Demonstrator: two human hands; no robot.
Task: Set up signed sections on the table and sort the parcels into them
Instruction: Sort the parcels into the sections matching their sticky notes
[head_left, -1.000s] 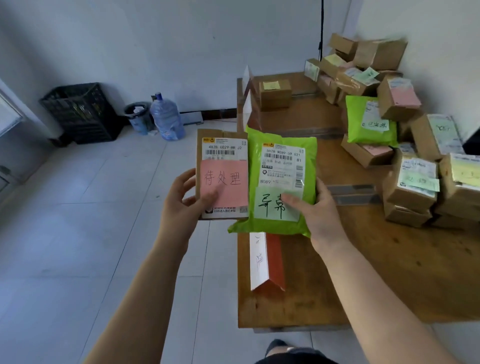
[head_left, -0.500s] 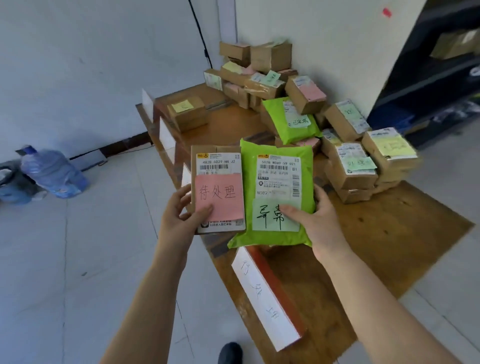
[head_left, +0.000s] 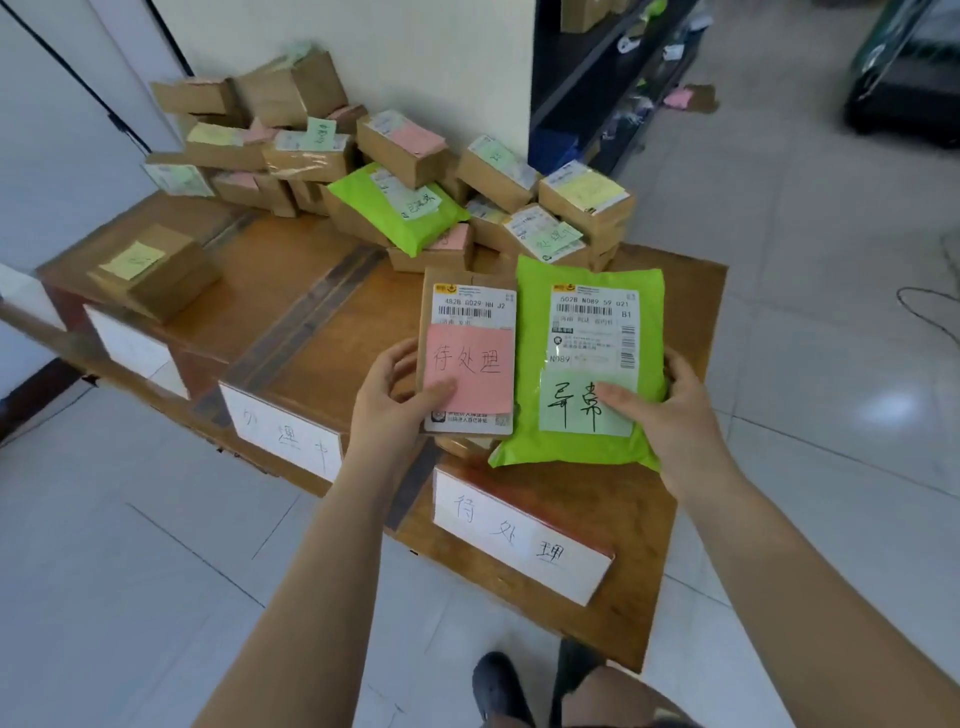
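Note:
My left hand grips a flat brown parcel with a pink note, thumb on the note. My right hand grips a green bag parcel bearing a pale green note, thumb on its face. Both parcels are held side by side above the near end of the wooden table. Three folded white signs stand along the table's front edge: the nearest sign, a middle sign and a far sign.
A heap of brown boxes and another green bag fills the table's far side against the wall. A lone box with a yellow note sits at the far left section. Dark shelving stands to the right. My shoe is near the table corner.
The view has swung round to the table's long front side, so all the signs now face me. Both hands still hold the same parcels, now over the near section.

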